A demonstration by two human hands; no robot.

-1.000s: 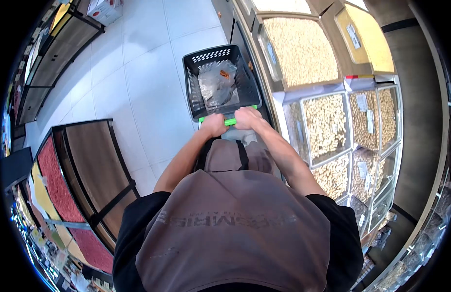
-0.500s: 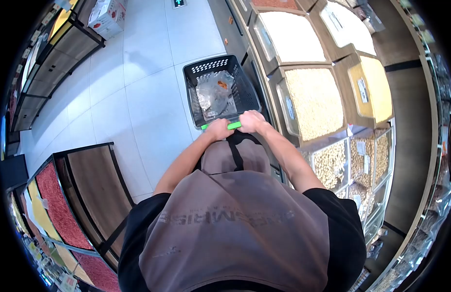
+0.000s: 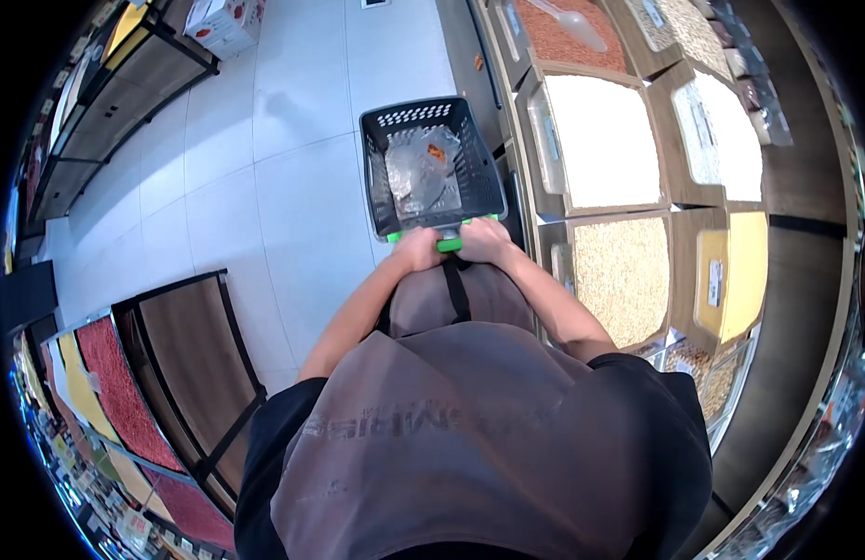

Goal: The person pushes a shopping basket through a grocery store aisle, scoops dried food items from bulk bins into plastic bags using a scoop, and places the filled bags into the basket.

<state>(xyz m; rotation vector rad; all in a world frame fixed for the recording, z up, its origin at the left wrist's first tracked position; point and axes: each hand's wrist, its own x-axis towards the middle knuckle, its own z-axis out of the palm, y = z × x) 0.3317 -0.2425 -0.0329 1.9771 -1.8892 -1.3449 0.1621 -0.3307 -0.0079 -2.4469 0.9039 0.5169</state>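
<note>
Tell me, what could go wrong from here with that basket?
The basket is close beside the cabinet fronts on the right, so a small drift that way might scrape or jam it. Both the left hand and the right hand are on the green handle, so neither seems free to steady the clear bag if it slid.

Grain bins [image 3: 621, 280]: lower in view | white scoop [image 3: 582, 30]: appeared | nut bins [image 3: 720, 378]: mostly gone

- Floor [image 3: 297, 196] runs as a passage between basket [image 3: 409, 114] and wooden stand [image 3: 194, 345].
- Bins [image 3: 673, 149] line the right side.
- Basket top is open; plastic bag [image 3: 418, 173] lies inside.
</note>
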